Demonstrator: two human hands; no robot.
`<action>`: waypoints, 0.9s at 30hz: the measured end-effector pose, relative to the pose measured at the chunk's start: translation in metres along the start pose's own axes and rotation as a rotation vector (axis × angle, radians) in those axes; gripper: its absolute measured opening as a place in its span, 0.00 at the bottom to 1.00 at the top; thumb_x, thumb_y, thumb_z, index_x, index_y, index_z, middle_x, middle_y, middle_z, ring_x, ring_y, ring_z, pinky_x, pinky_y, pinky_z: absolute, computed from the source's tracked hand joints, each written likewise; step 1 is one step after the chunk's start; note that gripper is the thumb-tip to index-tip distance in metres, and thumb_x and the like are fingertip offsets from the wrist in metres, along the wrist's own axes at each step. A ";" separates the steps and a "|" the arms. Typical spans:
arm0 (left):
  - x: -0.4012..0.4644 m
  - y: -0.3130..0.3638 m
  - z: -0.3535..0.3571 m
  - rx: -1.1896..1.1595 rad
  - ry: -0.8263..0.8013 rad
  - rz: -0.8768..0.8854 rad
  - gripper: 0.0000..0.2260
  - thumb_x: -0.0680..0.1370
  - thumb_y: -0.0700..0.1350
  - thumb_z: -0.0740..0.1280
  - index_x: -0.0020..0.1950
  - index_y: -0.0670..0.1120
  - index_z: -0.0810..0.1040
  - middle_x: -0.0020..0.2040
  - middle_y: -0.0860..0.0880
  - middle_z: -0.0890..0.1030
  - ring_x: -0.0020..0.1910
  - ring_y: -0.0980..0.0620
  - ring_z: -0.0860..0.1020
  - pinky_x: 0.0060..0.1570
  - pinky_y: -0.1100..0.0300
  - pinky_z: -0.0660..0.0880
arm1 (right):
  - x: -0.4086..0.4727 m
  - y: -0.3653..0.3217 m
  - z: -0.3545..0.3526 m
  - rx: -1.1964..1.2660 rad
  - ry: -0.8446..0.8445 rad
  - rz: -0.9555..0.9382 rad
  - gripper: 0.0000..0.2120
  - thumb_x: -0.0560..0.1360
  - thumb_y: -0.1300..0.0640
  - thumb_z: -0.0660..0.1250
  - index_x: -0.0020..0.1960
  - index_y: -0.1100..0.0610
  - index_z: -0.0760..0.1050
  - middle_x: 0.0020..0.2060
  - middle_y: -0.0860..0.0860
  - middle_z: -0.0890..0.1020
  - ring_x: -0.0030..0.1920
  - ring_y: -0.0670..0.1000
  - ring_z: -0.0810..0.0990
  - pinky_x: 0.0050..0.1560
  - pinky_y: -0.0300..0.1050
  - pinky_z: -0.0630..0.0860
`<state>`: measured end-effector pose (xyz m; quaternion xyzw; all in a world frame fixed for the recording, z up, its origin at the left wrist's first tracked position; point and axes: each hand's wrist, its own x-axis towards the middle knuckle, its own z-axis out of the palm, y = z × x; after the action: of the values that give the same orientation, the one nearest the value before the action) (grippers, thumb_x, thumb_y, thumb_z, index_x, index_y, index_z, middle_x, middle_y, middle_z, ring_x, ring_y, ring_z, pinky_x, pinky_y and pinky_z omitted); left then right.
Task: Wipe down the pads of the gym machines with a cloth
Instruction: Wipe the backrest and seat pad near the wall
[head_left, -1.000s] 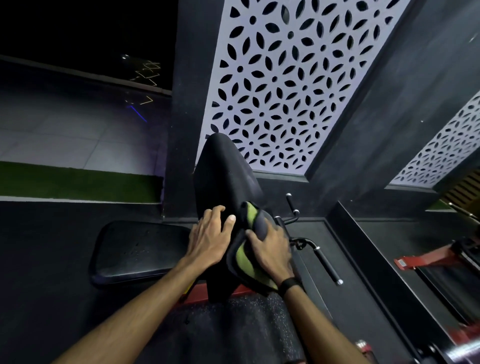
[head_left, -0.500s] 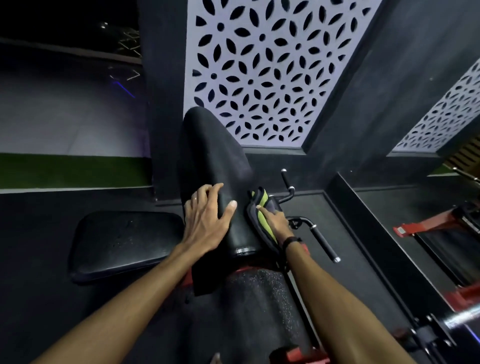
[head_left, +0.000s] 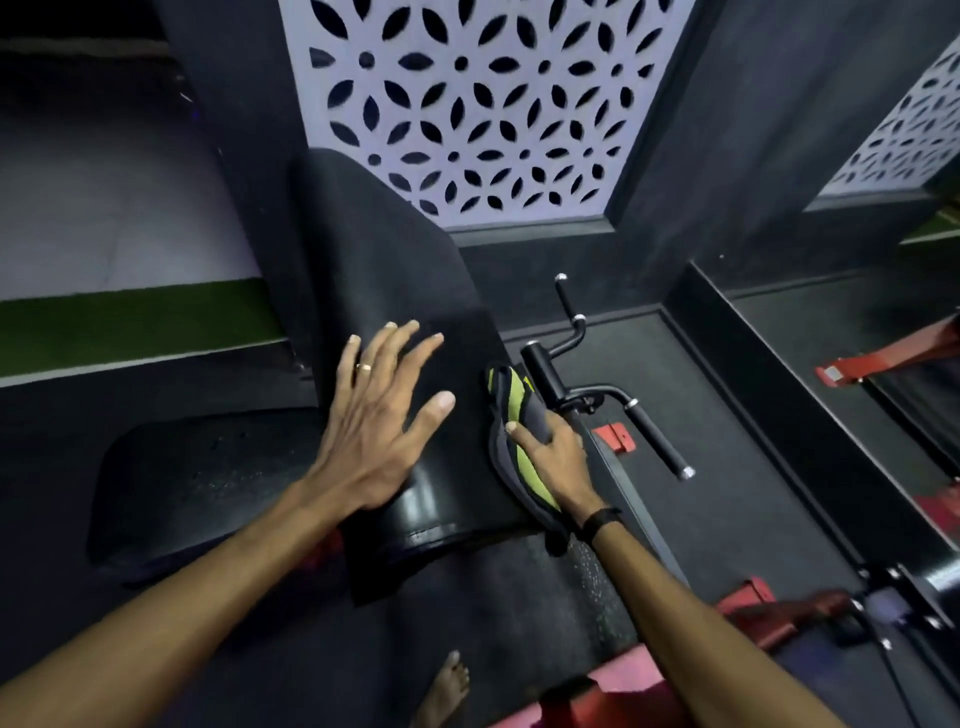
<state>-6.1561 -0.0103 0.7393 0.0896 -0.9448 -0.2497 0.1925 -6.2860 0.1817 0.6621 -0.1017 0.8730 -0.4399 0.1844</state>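
A black padded backrest (head_left: 384, 270) of a gym machine stands in front of me, leaning toward the wall. My left hand (head_left: 379, 415) lies flat on its front face with fingers spread. My right hand (head_left: 553, 452) presses a black and lime-green cloth (head_left: 511, 415) against the backrest's right side edge, fingers curled over the cloth. A black seat pad (head_left: 197, 478) sits low to the left of the backrest.
Black handle bars (head_left: 597, 384) with chrome ends stick out just right of the cloth. Red machine frames (head_left: 883, 358) stand at the right, one (head_left: 769, 608) lower. A patterned white wall panel (head_left: 483, 104) is behind the backrest. My bare foot (head_left: 447, 691) is on the dark floor.
My right hand has slid the cloth from the front of the backrest around to its right side edge. My left hand stays pressed flat on the pad. The view has come closer.
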 end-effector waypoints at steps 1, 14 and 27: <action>0.000 0.000 0.000 0.001 0.010 0.005 0.29 0.81 0.62 0.50 0.79 0.52 0.62 0.80 0.50 0.61 0.81 0.54 0.52 0.79 0.48 0.40 | -0.010 -0.004 0.000 0.015 -0.004 -0.067 0.25 0.75 0.41 0.71 0.66 0.54 0.78 0.61 0.49 0.81 0.63 0.50 0.78 0.57 0.45 0.72; -0.007 0.008 -0.009 0.002 0.043 0.184 0.30 0.81 0.58 0.53 0.81 0.46 0.58 0.82 0.45 0.52 0.81 0.47 0.53 0.78 0.41 0.45 | 0.011 -0.054 0.015 -0.052 0.020 -0.231 0.27 0.74 0.33 0.68 0.64 0.49 0.79 0.58 0.47 0.83 0.62 0.50 0.79 0.61 0.49 0.74; -0.004 0.005 -0.011 -0.005 -0.027 0.250 0.27 0.82 0.57 0.53 0.79 0.47 0.63 0.81 0.46 0.57 0.80 0.48 0.56 0.78 0.42 0.45 | -0.059 0.016 -0.003 0.016 0.188 0.224 0.27 0.76 0.39 0.69 0.71 0.52 0.74 0.67 0.52 0.77 0.68 0.57 0.74 0.63 0.49 0.70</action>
<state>-6.1482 -0.0097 0.7488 -0.0326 -0.9504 -0.2275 0.2097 -6.2338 0.2129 0.6643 0.0393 0.8888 -0.4312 0.1504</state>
